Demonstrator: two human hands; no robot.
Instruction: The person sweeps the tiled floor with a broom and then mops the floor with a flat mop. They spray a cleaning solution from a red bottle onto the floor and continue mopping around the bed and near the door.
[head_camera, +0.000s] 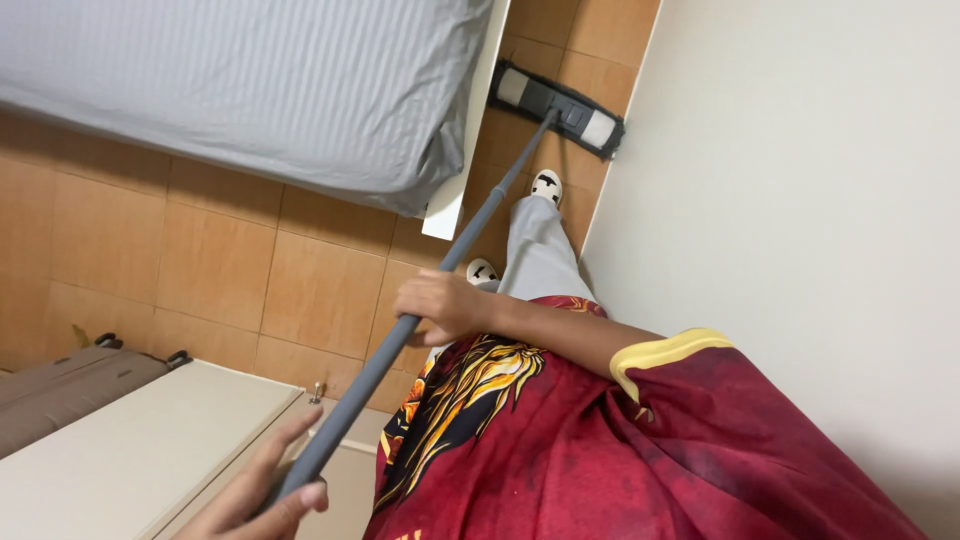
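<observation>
i'm mid-mopping, both my left hand (262, 492) and right hand (440, 305) clenched on the mop handle (440, 270), and next the mop head (557, 108) needs pulling back along the wall (800, 170) over the tiled floor (200, 250).

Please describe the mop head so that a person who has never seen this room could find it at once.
Look at the narrow strip of orange tiled floor between the grey mattress and the white wall. At its far end, beyond the feet, lies the mop head. It is a flat dark rectangle with pale ends, joined to the long grey pole.
</observation>
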